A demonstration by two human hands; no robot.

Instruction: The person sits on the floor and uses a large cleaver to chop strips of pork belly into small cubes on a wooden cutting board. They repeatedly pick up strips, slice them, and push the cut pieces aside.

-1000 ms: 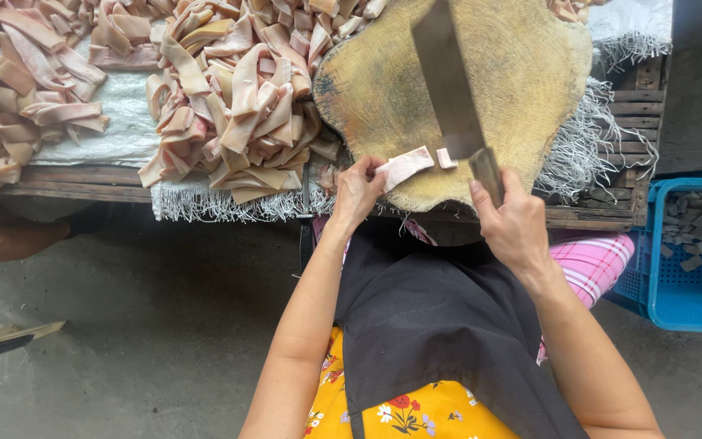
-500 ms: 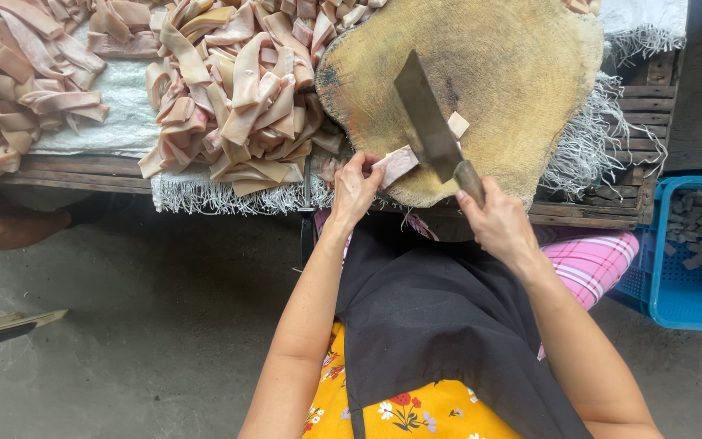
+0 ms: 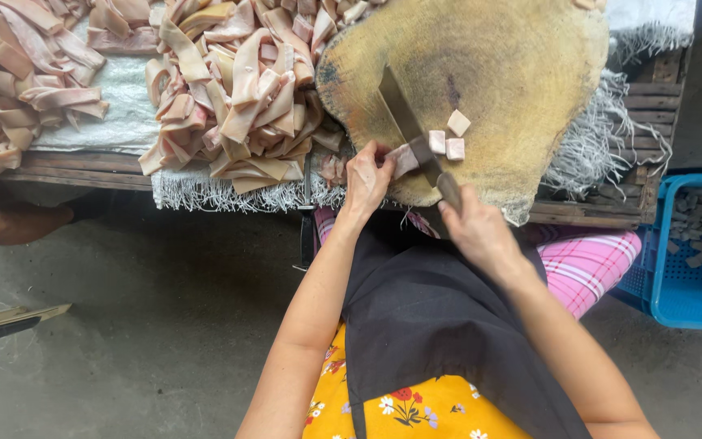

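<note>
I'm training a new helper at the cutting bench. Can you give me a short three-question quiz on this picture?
1. True or false: the right hand holds the cleaver.
2. What does the left hand press on the chopping block? A) a pale strip B) a blue crate C) a cloth
3. How many cut cubes lie just right of the blade?

Key
1. True
2. A: the pale strip, beside the blade
3. Three

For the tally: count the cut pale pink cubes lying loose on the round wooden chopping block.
3: one cube farthest up, two side by side right of the cleaver blade. More may hide under it.
</note>
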